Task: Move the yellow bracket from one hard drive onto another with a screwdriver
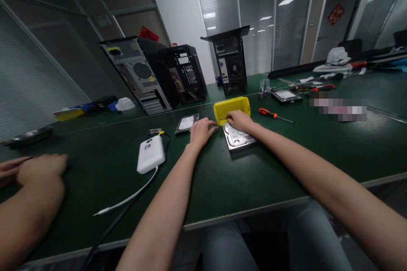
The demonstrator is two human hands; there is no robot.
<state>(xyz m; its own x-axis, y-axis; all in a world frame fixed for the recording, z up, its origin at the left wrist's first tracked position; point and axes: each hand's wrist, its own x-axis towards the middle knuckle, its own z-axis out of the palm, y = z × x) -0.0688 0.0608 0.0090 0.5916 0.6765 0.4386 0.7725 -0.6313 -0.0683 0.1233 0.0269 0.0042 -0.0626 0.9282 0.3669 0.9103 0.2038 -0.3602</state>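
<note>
Yellow case (pixel 233 107) at the fingertips: the right hand (pixel 241 120) bends its fingers toward the lower edge of the case, though whether they grip it cannot be told from this spot, while the left hand (pixel 200 133) reaches in with fingers loosely parted, tips near the lower left corner. Directly beneath the right hand, a silver hard drive (pixel 235 139) lies on a dark green table (pixel 210 194), the yellow case standing at its far end. Just beside the left hand rests a second hard drive (pixel 185 123), its label facing up. Farther left sits a white device (pixel 151 153) with a white cable (pixel 133 196) trailing toward the near edge of the table; right of the case lies an orange-handled screwdriver (pixel 269 113), and beyond it a third hard drive (pixel 287 96). At far left, a co-worker's hand (pixel 41 168) shows only as a blur. Behind, three computer towers (pixel 234 66) stand before a white column (pixel 178 4) and glass partitions (pixel 257 21).
</note>
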